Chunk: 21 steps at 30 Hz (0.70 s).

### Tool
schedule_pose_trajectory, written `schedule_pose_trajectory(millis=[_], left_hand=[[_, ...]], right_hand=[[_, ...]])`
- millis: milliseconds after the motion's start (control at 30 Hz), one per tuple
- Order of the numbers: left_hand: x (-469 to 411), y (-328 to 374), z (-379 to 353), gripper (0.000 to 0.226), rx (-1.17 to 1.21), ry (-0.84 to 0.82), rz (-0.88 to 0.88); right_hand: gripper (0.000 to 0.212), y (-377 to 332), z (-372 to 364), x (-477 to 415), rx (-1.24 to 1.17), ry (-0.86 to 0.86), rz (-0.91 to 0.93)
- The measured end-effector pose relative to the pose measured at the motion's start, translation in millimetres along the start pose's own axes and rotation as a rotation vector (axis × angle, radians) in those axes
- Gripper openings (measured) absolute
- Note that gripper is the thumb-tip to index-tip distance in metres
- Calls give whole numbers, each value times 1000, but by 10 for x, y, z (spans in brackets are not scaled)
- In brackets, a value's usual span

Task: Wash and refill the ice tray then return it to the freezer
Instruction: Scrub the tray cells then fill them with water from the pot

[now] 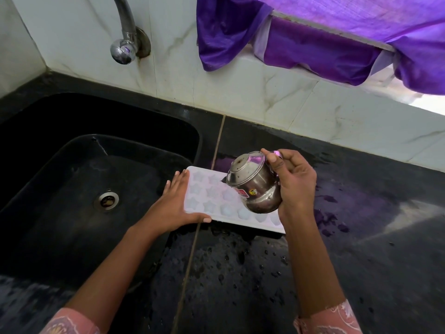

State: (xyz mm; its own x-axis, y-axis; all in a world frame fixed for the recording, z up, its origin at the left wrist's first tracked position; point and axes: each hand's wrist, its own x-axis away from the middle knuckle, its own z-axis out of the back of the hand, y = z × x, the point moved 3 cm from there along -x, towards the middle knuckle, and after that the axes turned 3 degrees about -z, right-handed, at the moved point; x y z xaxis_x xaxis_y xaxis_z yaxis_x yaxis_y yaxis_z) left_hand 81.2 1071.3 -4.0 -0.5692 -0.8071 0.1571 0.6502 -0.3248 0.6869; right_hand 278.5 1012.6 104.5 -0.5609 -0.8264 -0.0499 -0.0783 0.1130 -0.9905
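A white ice tray [212, 196] with star-shaped cells lies flat on the black counter, just right of the sink. My left hand [177, 204] rests against the tray's left end, fingers straight and thumb along its near edge. My right hand [295, 182] grips a small steel pot [252, 185], tipped on its side over the tray's right half with its base turned toward the camera. The pot hides part of the tray. Whether water lies in the cells is hard to tell.
A black sink [72, 189] with a metal drain [106, 200] lies to the left. A chrome tap [125, 42] comes out of the marble wall above it. The counter [361, 237] is wet, with droplets. A purple curtain [313, 39] hangs at the top right.
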Motion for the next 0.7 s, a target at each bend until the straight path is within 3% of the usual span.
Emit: schedule_pose_trajectory(millis=[500,700], left_hand=[[32,41,29,120,-10,-15,21],[20,5,14,121,-17,-7,8]], right_hand=[[5,127,-5,20,-117,40,-98],[18,143,-97,-12,-126,17,-112]])
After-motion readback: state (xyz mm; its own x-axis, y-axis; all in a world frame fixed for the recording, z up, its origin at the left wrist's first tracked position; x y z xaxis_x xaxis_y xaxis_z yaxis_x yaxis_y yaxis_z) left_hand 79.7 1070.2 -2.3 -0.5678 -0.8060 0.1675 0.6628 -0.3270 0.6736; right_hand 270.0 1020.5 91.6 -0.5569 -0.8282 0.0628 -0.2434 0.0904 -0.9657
